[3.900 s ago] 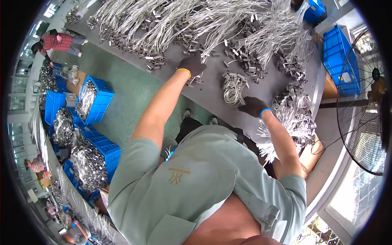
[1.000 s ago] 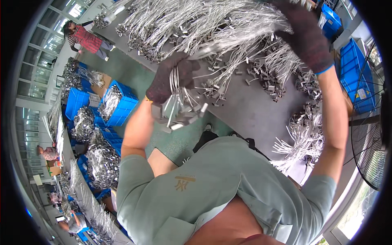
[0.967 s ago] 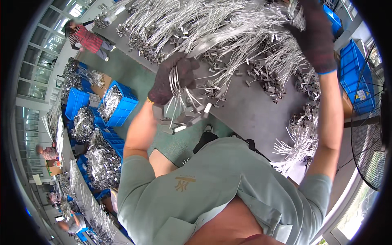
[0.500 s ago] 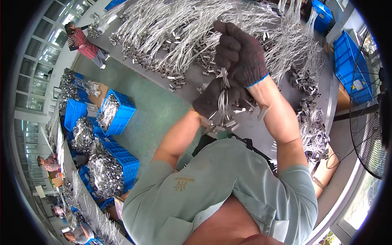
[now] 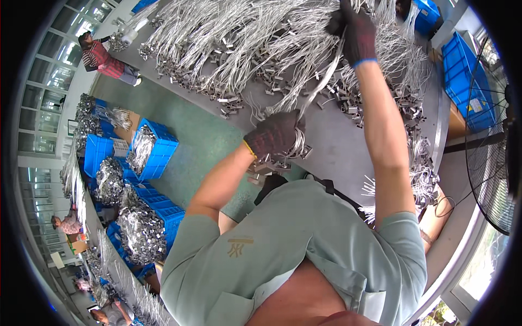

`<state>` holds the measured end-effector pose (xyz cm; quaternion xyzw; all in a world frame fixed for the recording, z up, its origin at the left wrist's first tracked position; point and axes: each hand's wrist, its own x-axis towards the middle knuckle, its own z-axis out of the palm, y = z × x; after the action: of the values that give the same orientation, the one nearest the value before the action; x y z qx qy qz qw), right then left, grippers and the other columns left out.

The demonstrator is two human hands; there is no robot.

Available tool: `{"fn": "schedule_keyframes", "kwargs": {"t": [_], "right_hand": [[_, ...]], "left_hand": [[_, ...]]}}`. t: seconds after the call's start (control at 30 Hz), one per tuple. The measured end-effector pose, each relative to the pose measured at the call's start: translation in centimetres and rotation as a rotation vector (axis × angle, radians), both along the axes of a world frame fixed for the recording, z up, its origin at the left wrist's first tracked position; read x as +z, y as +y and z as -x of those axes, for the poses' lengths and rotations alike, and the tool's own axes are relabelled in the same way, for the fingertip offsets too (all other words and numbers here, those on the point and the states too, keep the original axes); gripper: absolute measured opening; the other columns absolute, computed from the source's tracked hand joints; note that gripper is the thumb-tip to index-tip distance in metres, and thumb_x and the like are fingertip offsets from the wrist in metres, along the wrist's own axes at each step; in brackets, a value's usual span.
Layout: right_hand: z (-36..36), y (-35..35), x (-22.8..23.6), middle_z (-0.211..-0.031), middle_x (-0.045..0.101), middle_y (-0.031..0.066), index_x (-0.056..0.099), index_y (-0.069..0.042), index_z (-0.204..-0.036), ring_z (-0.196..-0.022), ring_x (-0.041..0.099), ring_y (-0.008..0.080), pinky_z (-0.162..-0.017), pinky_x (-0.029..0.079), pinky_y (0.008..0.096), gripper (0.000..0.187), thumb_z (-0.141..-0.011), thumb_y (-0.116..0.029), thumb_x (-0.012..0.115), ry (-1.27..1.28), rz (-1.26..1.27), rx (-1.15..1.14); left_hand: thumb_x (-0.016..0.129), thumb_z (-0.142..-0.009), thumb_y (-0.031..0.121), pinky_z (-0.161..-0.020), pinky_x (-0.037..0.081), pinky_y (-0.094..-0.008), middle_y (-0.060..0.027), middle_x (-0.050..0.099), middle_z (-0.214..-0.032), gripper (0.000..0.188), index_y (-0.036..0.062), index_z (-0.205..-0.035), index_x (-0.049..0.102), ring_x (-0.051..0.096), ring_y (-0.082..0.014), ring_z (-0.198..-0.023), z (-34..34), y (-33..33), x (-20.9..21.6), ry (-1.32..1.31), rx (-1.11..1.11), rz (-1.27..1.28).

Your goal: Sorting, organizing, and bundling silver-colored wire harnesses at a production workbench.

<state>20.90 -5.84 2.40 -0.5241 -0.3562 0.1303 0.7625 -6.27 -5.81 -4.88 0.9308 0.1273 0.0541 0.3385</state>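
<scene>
A bundle of silvery wires with small metal end pieces point(image 5: 324, 81) stretches slantwise between my two hands over the grey table. My left hand point(image 5: 273, 134), in a dark knit glove with a yellow cuff edge, is closed round the bundle near the table's front edge. Below its fingers hang the blocky metal ends. Farther off to the right, my right hand point(image 5: 356, 35), in a dark glove with a blue cuff edge, is closed on the upper part of the same wires. Its fingertips are partly hidden. A large heap of similar wires point(image 5: 228, 43) lies beyond both hands.
The grey table point(image 5: 340, 136) carries more wire piles at its right edge. Blue crates point(image 5: 163, 149) filled with wire bundles stand on the floor at left. A blue crate point(image 5: 467, 81) and a black fan point(image 5: 489, 157) are at right. Other people work at left.
My right hand has moved up and away to the far right, drawing the wires out long. My left hand has shifted slightly left, still gripping the bundle.
</scene>
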Motion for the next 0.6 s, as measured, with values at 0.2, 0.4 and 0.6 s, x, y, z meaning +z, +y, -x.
{"fn": "schedule_keyframes", "kwargs": {"t": [0.2,0.4,0.6], "right_hand": [[8.8,-2.5,-5.6,-0.06,0.044,-0.0028,0.057,0.001,-0.115,-0.045,0.04,0.0098,-0.04,0.032,0.0243,0.031,-0.1,-0.022,0.043,0.832,-0.011,0.567],[1.8,2.1,-18.3,-0.06,0.054,0.0026,0.065,-0.001,-0.103,-0.049,0.053,0.0185,-0.043,0.041,0.0354,0.028,-0.093,-0.023,0.052,0.798,0.254,0.193],[-3.1,3.6,-29.6,-0.128,0.053,0.0314,0.043,0.008,-0.132,-0.12,0.051,0.0434,-0.102,0.041,0.0483,0.073,-0.079,-0.033,0.072,-0.497,0.67,-0.299]], "left_hand": [[0.057,-0.089,0.015,-0.069,0.052,-0.0412,-0.0169,0.065,-0.081,0.016,0.0022,-0.097,0.062,0.065,-0.0318,-0.072,1.2,2.0,-0.8,-0.365,0.167,0.402],[0.055,-0.093,0.015,-0.06,0.048,-0.0367,-0.0086,0.058,-0.066,0.017,0.0001,-0.097,0.061,0.054,-0.0186,-0.053,7.5,5.4,-1.7,-1.003,0.848,0.891],[0.046,-0.099,0.029,-0.051,0.026,-0.0295,0.0054,0.023,-0.052,0.029,0.0018,-0.105,0.055,0.027,-0.0106,-0.045,6.1,7.6,0.2,-1.083,0.31,1.268]]}}
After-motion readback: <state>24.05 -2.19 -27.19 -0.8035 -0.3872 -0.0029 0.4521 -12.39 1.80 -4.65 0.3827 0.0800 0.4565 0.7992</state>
